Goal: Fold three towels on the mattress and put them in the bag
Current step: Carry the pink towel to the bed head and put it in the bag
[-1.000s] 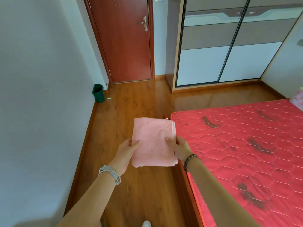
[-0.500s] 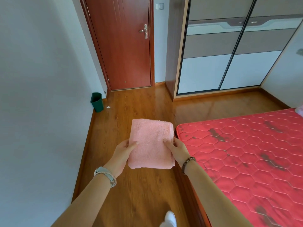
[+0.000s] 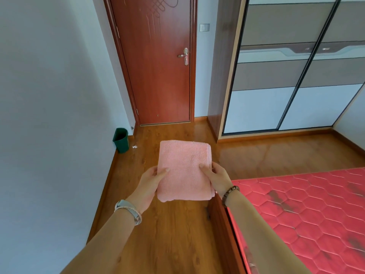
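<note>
A folded pink towel [image 3: 183, 169] is held level in the air over the wooden floor, left of the bed corner. My left hand [image 3: 151, 183] grips its left edge, thumb on top and fingers underneath. My right hand [image 3: 216, 177] grips the right edge the same way. The red quilted mattress [image 3: 308, 214] lies at the lower right. No bag and no other towels are in view.
A wooden bed frame edge [image 3: 223, 220] runs along the mattress's left side. A green bin [image 3: 120, 139] stands by the left wall. A red-brown door [image 3: 158, 72] is shut ahead, with a sliding wardrobe [image 3: 292, 80] to its right. Wooden floor [image 3: 171, 234] stretches between wall and bed.
The view has lifted and turned left, so the mattress sits lower right and more of the door shows. Both hands still hold the towel the same way.
</note>
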### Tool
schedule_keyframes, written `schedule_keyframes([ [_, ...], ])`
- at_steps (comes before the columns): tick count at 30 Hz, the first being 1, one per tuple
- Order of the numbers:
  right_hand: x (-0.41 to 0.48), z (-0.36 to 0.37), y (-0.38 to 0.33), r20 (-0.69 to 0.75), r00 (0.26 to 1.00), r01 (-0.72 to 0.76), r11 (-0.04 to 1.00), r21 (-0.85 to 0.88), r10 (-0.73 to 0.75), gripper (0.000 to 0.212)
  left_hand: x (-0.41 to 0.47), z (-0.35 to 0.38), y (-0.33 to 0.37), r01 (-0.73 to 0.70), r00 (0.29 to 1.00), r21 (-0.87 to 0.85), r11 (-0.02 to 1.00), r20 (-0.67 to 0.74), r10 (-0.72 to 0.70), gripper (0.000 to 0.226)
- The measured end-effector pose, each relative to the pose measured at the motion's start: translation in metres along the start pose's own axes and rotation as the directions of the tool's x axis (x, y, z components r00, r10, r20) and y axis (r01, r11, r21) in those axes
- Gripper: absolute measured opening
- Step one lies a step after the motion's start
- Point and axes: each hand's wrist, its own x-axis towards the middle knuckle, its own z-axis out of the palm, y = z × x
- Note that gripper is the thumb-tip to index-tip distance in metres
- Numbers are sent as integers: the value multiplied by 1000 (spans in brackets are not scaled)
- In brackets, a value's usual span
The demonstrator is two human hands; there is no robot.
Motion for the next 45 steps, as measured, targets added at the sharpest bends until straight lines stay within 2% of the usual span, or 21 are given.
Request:
schedule_keyframes([
  [9, 98, -2, -15, 44, 999, -28, 999, 31, 27, 37, 90, 2, 28, -6, 1000, 39, 999, -26, 7, 34],
  [18, 199, -3, -30, 36, 997, -69, 997, 35, 68, 36, 194, 1, 56, 13, 999, -36, 999, 32, -11, 33],
  [29, 348, 21, -64, -118, 987, -100, 990, 100, 112, 36, 369, -23, 115, 34, 985, 4, 999, 167, -34, 38],
  [34, 405, 25, -83, -168, 979, -93, 985, 143, 117, 33, 443, -31, 142, 38, 971, 16, 999, 237, -40, 50],
  [40, 446, 11, -94, -242, 958, -113, 978, 177, 155, 38, 505, -13, 161, 64, 960, 35, 997, 270, -71, 58],
  [45, 476, -13, -94, -314, 929, -151, 975, 165, 197, 34, 544, 18, 168, 82, 943, 36, 996, 319, -89, 58],
])
